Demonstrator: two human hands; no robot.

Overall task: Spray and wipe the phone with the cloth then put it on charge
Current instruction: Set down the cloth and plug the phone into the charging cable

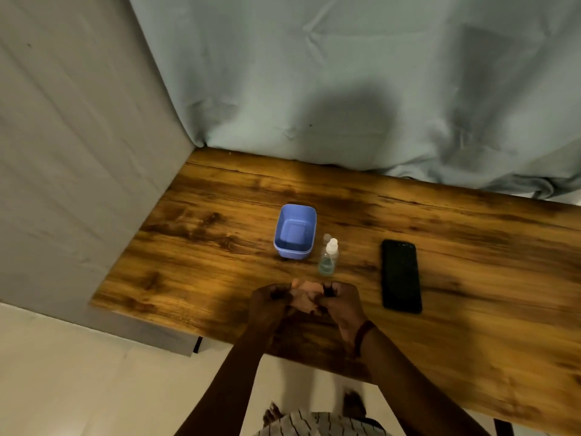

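A black phone (401, 276) lies flat, screen up, on the wooden table (204, 221), to the right of both hands. A small clear spray bottle (328, 258) with a white nozzle stands upright just beyond my hands. My left hand (271, 305) and my right hand (341, 302) are side by side near the table's front edge. Together they grip a small peach-coloured cloth (304, 294) bunched between them. No charger shows in the view.
An empty blue plastic tub (295, 231) stands left of the spray bottle. A small clear cap (327, 237) lies behind the bottle. A pale sheet (345, 89) hangs behind the table, and a wall (78, 136) borders its left side. My feet stand on the floor below.
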